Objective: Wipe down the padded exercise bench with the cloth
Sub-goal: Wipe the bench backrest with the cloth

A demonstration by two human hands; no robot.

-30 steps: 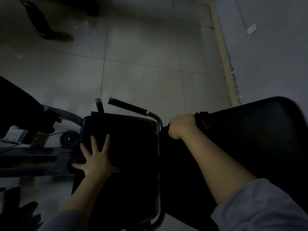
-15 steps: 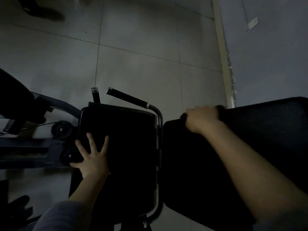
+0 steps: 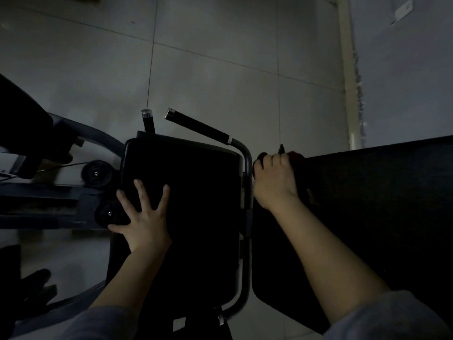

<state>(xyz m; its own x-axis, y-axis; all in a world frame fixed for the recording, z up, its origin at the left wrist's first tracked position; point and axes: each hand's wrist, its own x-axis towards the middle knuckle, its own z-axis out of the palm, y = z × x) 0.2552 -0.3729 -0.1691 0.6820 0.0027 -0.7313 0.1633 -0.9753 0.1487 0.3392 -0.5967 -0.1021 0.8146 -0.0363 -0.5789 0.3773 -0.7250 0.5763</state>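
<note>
The room is dim. A black padded seat [image 3: 196,192] of the exercise bench lies in the middle, and its long black back pad [image 3: 367,204] stretches to the right. My left hand [image 3: 142,217] rests flat on the seat's left edge with fingers spread. My right hand [image 3: 274,180] is closed on a dark reddish cloth [image 3: 297,158] and presses it on the near-left corner of the back pad. Most of the cloth is hidden under the hand.
A curved metal bar with a black grip [image 3: 198,127] runs along the gap between the pads. Dark machine frame parts and two rollers [image 3: 95,173] stand to the left. Grey tiled floor [image 3: 208,57] lies ahead, with a wall [image 3: 404,82] at the right.
My right hand has slid with the cloth back to the left along the back pad's edge, to its corner. My left hand has stayed flat on the seat.
</note>
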